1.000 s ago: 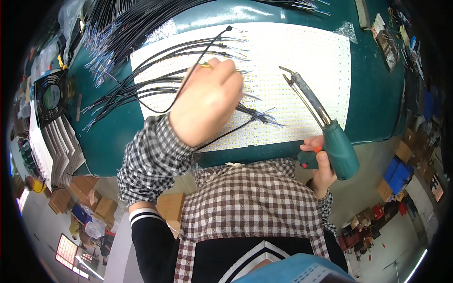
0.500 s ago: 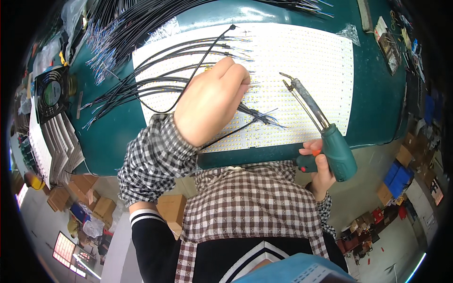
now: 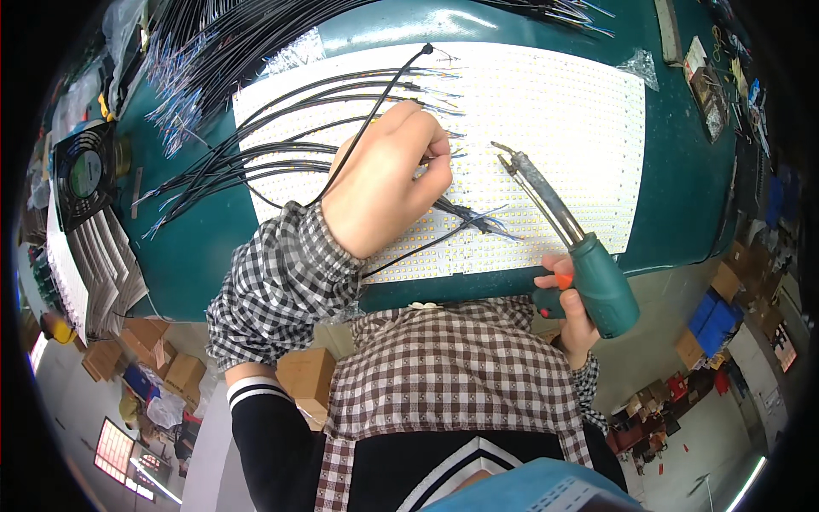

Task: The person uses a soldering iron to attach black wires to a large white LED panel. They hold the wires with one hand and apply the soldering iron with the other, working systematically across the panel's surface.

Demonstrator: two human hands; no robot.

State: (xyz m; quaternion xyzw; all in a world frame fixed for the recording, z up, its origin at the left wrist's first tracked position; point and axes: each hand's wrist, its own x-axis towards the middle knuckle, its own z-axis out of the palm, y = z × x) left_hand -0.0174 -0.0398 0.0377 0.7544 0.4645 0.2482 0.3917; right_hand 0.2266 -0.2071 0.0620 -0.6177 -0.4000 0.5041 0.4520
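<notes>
My left hand (image 3: 386, 177) is over the middle of a white LED panel (image 3: 563, 111), with thumb and forefinger pinched at the thin wire ends (image 3: 455, 154) of a black cable. The palm hides most of that cable. Low at the right, my right hand (image 3: 577, 317) grips a green soldering gun (image 3: 604, 286), its fingers round the handle and near the red trigger. The gun's metal tip (image 3: 503, 150) hangs over the panel, to the right of my left fingertips and apart from them. Several black cables (image 3: 294, 107) lie across the panel's left half, stripped ends to the right.
A thick bundle of black cables (image 3: 230, 43) fills the far left of the green table (image 3: 183, 264). A small black fan (image 3: 85, 173) stands at the left edge beside stacked white sheets (image 3: 107, 264). Clear plastic wrap (image 3: 640, 68) lies at the panel's far right corner.
The soldering gun has shifted slightly left, its tip closer to my left hand. My left thumb and fingers have changed position, moving a little lower at the wire ends.
</notes>
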